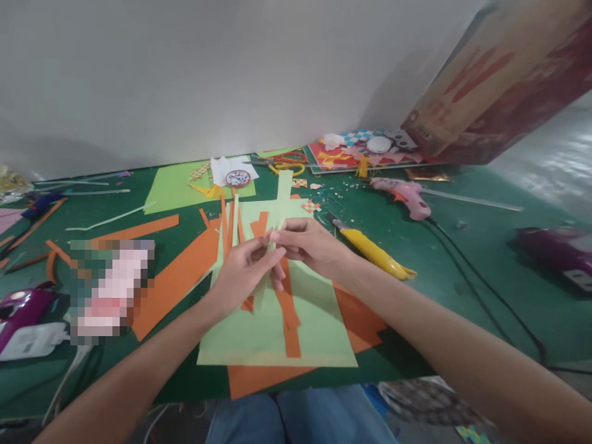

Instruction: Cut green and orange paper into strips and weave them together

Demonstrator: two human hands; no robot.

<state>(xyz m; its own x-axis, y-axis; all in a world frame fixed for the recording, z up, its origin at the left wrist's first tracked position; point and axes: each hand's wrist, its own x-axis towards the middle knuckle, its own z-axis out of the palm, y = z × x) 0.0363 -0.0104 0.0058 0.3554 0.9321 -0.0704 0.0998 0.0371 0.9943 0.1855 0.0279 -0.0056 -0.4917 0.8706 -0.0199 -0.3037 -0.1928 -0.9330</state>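
Note:
A pale green paper strip (pixel 284 192) stands up between my two hands, its upper end rising above the fingers. My right hand (pixel 312 243) pinches it between thumb and forefinger. Closed around its lower part is my left hand (pixel 243 271), thumb almost touching the right fingertips. Fingers hide the middle of the strip. Beneath both hands lies a pale green paper sheet (pixel 319 333) with orange paper strips (pixel 291 339) on it. Orange paper (pixel 180 277) sticks out to the left, beside more narrow strips.
A yellow box cutter (pixel 374 250) lies right of my hands, below a pink glue gun (pixel 411 197) with a trailing cord. Yellow-handled scissors (pixel 287 168) and a round patterned piece (pixel 237 179) are behind. Left stands a blurred pink object (pixel 113 290); a cardboard box (pixel 490 92) leans back right.

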